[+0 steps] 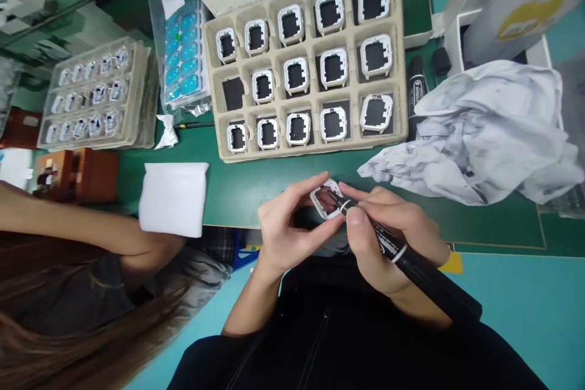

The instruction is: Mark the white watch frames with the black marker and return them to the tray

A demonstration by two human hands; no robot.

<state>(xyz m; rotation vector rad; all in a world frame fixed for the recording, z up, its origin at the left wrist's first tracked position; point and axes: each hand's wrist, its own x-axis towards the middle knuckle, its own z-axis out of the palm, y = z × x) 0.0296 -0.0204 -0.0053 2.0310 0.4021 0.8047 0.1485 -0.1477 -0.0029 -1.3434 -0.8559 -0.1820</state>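
Between the thumb and fingers of my left hand (286,222) is a white watch-case frame (325,213), tilted up toward me over the bench's near edge. My right hand (388,231) grips a thick black marker pen (388,242), its tip at the inside of the frame. Whether the tip touches the frame I cannot tell. Fingers of my right hand also reach the frame's right side. Beyond my hands lies a moulded tray (311,149) of similar white frames, one pocket without a frame (234,95).
Crumpled white cloth (484,134) lies at right, beside another black marker (416,88) and a black cap (441,62). A folded white cloth (173,198) is at left. Farther back sit blue parts in a clear tray (183,55) and stacked trays (91,94). A co-worker's arm (86,219) rests at left.
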